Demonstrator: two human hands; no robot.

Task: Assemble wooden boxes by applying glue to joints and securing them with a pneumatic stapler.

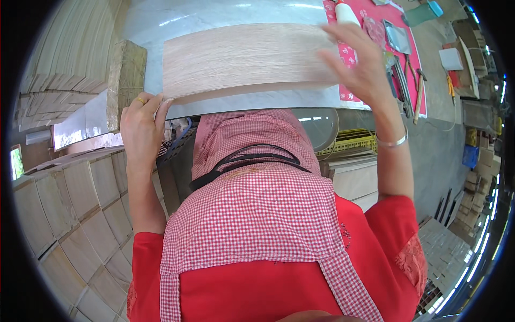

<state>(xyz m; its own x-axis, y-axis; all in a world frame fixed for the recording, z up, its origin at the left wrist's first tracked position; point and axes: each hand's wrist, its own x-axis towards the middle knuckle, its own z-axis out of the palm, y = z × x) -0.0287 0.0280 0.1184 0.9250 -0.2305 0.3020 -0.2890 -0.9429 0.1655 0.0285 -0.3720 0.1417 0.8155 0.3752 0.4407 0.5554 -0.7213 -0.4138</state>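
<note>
A long pale wooden board (241,56) with fine grain lies on the grey marbled tabletop (214,97) in front of me. Its near left corner is pinched between the thumb and bent fingers of my left hand (142,126), which wears a ring. Past the board's right end, my right hand (362,64) is lifted, with fingers apart and smeared by motion. Nothing shows in it. Close beyond those fingers stands a white bottle (347,15) with a red tip, on a red patterned sheet (370,12).
A block wrapped in brown tape (126,80) stands left of the board, beside tall stacks of thin boards (72,48). On the red sheet lie a hammer (419,94), other hand tools and a clear packet (397,36). More stacked wood (88,214) fills the lower left.
</note>
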